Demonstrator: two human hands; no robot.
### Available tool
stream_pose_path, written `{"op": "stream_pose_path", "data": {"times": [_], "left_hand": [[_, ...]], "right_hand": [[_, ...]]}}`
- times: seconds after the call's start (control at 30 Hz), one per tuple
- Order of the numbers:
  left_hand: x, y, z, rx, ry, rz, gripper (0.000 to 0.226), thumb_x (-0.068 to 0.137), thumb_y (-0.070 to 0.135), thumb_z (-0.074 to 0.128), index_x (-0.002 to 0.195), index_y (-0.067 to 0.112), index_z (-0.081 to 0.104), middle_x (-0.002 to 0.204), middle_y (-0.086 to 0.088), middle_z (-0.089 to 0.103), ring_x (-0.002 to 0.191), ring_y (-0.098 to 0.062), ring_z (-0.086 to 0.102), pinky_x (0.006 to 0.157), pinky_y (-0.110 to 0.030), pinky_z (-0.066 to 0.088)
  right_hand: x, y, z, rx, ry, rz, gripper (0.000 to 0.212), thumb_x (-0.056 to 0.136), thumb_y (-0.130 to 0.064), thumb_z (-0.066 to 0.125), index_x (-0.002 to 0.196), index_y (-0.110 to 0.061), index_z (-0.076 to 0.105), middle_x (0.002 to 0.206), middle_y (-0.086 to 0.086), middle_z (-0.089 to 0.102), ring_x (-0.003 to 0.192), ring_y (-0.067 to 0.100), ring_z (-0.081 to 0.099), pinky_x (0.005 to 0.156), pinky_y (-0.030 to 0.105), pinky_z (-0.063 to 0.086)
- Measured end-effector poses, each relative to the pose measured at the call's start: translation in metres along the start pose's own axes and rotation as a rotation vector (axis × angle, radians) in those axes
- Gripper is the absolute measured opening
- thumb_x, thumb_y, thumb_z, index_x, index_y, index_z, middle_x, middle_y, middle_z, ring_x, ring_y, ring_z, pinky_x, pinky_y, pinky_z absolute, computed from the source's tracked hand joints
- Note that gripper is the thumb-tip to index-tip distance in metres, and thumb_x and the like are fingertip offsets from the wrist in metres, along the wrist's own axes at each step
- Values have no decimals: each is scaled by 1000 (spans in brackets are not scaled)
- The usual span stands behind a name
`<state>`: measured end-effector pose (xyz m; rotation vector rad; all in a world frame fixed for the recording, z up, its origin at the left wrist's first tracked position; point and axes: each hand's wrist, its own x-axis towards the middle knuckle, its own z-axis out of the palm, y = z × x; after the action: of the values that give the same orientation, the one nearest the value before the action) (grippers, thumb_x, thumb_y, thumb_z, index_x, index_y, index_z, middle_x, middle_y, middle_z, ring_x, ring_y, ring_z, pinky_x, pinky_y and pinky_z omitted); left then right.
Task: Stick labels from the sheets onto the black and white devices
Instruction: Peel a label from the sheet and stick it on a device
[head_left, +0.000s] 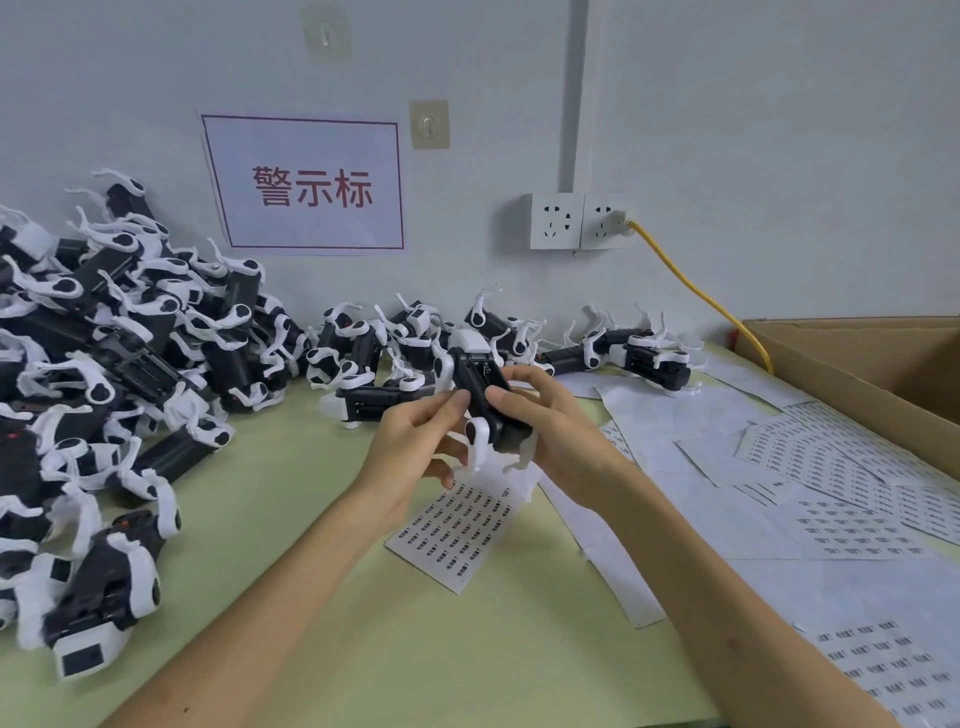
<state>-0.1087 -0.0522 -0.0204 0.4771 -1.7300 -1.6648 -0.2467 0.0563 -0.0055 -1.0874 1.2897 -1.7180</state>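
Device pile (104, 364) fills the left of frame. Centre: my left hand (415, 441) pinches one device (485, 400) by its black body, and my right hand (550, 431) wraps the other side. Both sets of fingers (457, 404) are curled onto it. Probably light, rigid plastic with thin white legs, so I'd grip the body only. Label sheet (467, 525) lies on the worktop (311, 571) just below, spare sheets (831, 467) to the right.

The pale green tabletop (291, 519) bore a high heap of black and white devices (104, 364) at the left, a lower row (415, 332) along the wall, one label sheet (462, 530) near the middle, overlapping label sheets (831, 499) across the right, and a cardboard box (857, 353) at the right edge.
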Motion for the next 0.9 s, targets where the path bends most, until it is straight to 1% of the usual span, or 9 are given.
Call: {"op": "stream_pose_path", "data": {"times": [0.13, 0.23, 0.37, 0.5, 0.57, 0.63, 0.7, 0.77, 0.9], "left_hand": [[0, -1, -7, 240, 20, 130, 23, 102, 28, 61, 94, 13, 76, 63, 10, 64, 53, -12, 59, 42, -22, 37], [-2, -4, -5, 365, -15, 256, 20, 100, 27, 66, 87, 16, 76, 61, 6, 64, 50, -13, 61, 45, -20, 43], [-7, -2, 1, 367, -38, 309, 43, 86, 50, 67, 95, 9, 77, 66, -14, 65, 52, -16, 62, 57, -49, 60], [-6, 1, -1, 396, -2, 346, 56, 83, 54, 67, 94, 0, 74, 63, -14, 64, 57, -29, 63, 62, -57, 57], [-6, 2, -2, 402, -3, 348, 52, 82, 54, 69, 97, 5, 78, 60, -8, 64, 60, -30, 65, 63, -56, 58], [-6, 4, -2, 362, -19, 322, 39, 81, 50, 72, 101, 17, 81, 59, -4, 64, 57, -19, 64, 60, -49, 59], [-4, 4, -1, 285, -59, 293, 18, 87, 36, 77, 103, 29, 80, 60, 1, 65, 56, -9, 62, 51, -30, 53], [-4, 4, -2, 248, -109, 217, 6, 91, 30, 77, 89, 35, 79, 62, 2, 67, 54, -7, 60, 49, -16, 44], [-8, -2, 1, 260, -191, 17, 39, 74, 67, 69, 60, 31, 67, 56, -1, 61, 50, -15, 54, 54, -23, 41]], "right_hand": [[0, 6, 6, -174, 150, -81, 28, 93, -29, 75, 114, -17, 60, 84, 4, 77, 65, 19, 72, 58, 26, 55], [0, 9, 8, -234, 254, -87, 29, 94, -39, 71, 106, -15, 61, 80, 5, 76, 67, 16, 70, 57, 27, 56], [1, 7, 7, -176, 266, -36, 41, 96, -45, 67, 100, -6, 56, 75, -3, 69, 66, 15, 63, 57, 25, 51], [0, 2, 5, -61, 146, 15, 24, 101, -39, 60, 100, -15, 55, 91, 5, 67, 78, 20, 60, 72, 32, 47], [0, 1, 4, -1, 116, 30, 16, 104, -33, 55, 103, -17, 54, 92, 4, 67, 77, 19, 59, 73, 35, 47], [0, 2, 2, 43, 101, 23, 12, 104, -30, 53, 105, -18, 53, 93, 5, 66, 78, 20, 57, 71, 34, 46], [0, 2, 1, 76, 90, 21, 12, 105, -29, 50, 103, -18, 52, 94, 5, 65, 78, 20, 56, 68, 33, 44], [0, 1, 1, 68, 86, 20, 15, 105, -27, 48, 95, -17, 53, 91, 3, 66, 78, 19, 58, 67, 31, 46], [0, 3, 3, 7, 62, 20, 33, 103, -16, 47, 75, -22, 62, 77, 3, 66, 68, 17, 62, 59, 28, 52]]}}
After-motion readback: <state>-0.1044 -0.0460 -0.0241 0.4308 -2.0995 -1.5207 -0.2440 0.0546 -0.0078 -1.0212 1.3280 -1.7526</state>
